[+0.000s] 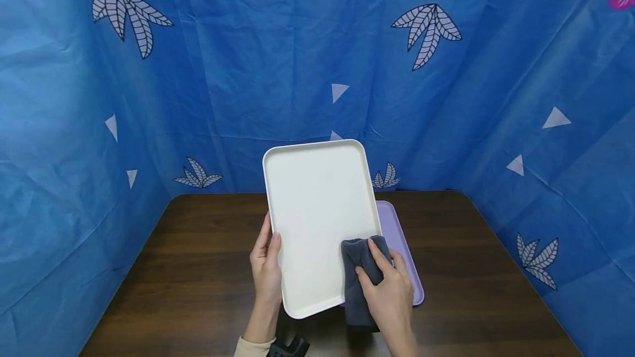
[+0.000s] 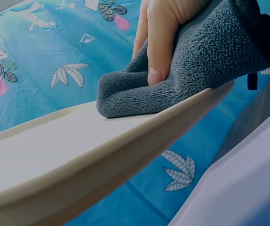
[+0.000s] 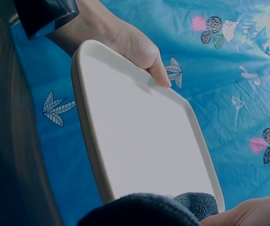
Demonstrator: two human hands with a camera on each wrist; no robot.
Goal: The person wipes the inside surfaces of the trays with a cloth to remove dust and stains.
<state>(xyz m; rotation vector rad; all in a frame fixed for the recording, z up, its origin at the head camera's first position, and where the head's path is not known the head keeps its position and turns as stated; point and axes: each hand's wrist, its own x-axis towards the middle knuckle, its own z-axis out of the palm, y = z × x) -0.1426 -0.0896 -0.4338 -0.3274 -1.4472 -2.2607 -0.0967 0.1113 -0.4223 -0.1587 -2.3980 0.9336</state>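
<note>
A white rectangular tray (image 1: pixel 317 208) is held up and tilted above the table. My left hand (image 1: pixel 267 269) grips its left edge, with the thumb over the rim and the other fingers behind. In my right hand (image 1: pixel 389 291) is a folded dark grey cloth (image 1: pixel 359 285), pinched between thumb and fingers. The cloth touches the tray's face and rim at the lower right, as the left wrist view also shows. A purple tray (image 1: pixel 397 241) lies on the table, partly hidden behind the white tray and the cloth.
The dark brown wooden table (image 1: pixel 198 269) lies below both hands. A blue patterned curtain (image 1: pixel 248 70) hangs around its back and sides. A black strap device (image 1: pixel 289 347) sits at the left wrist.
</note>
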